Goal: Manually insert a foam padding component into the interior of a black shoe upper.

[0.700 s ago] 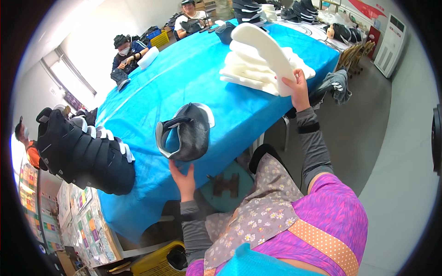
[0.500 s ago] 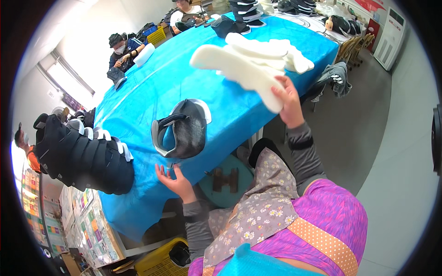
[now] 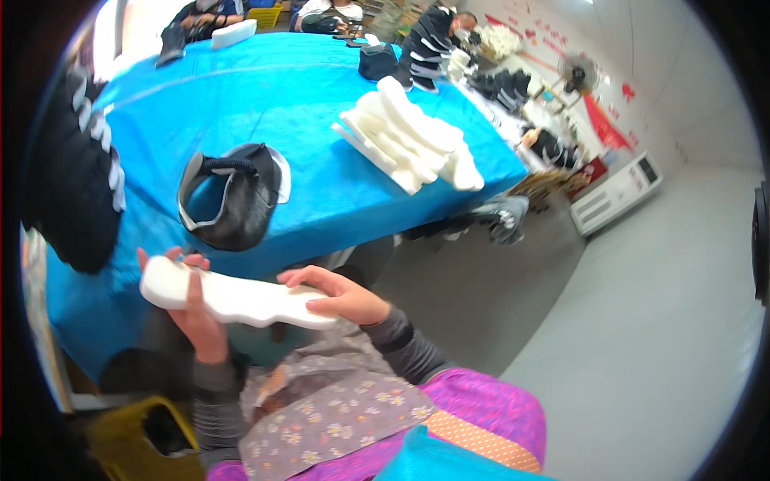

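A long white foam piece (image 3: 249, 298) with a wavy lower edge lies across both hands, just in front of the table edge. My left hand (image 3: 197, 317) grips its wider left end, thumb on the near face and fingers behind. At the narrower right end, my right hand (image 3: 346, 297) has its thumb and fingers closed on it. Beyond them on the blue-covered table stands a hollow black shoe-upper-like piece (image 3: 241, 210) with a grey lining and a light rim; neither hand touches it. More white foam pieces (image 3: 409, 140) are piled farther right.
The blue table cover (image 3: 313, 104) spreads ahead. A tall stack of black pieces (image 3: 72, 184) stands at left, another stack (image 3: 427, 40) at the far end. A yellow crate (image 3: 136, 441) sits low at left. Other people work across the table.
My right hand has brought the foam piece down and left from above the table. My left hand, empty before, now grips its other end. The view has turned right.
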`<control>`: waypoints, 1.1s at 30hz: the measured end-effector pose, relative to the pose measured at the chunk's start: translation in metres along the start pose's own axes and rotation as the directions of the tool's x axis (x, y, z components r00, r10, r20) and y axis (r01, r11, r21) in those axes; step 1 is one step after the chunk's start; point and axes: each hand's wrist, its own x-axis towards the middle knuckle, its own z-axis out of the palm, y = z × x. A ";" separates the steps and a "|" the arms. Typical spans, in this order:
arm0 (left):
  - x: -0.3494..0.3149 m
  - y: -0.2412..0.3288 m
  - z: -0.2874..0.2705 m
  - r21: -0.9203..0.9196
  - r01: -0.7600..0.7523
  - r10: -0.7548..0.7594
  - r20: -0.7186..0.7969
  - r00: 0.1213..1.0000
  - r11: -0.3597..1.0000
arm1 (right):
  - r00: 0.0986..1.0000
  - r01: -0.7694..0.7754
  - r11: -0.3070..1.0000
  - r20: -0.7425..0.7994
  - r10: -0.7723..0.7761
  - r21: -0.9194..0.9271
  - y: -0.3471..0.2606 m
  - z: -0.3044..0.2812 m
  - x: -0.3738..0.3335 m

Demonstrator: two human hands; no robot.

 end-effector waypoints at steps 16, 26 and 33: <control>-0.011 -0.008 -0.023 -0.123 0.146 -0.142 0.045 0.989 0.982 | 0.982 0.126 0.878 -0.070 -0.178 -0.462 -0.006 0.005 -0.023; -0.017 -0.006 -0.030 -0.079 0.169 -0.167 0.036 0.985 0.982 | 0.995 0.078 0.897 -0.016 -0.094 -0.434 -0.003 0.008 -0.022; -0.016 -0.005 -0.026 -0.055 0.171 -0.169 0.038 0.985 0.984 | 0.997 0.068 0.902 -0.015 -0.082 -0.427 -0.004 0.008 -0.021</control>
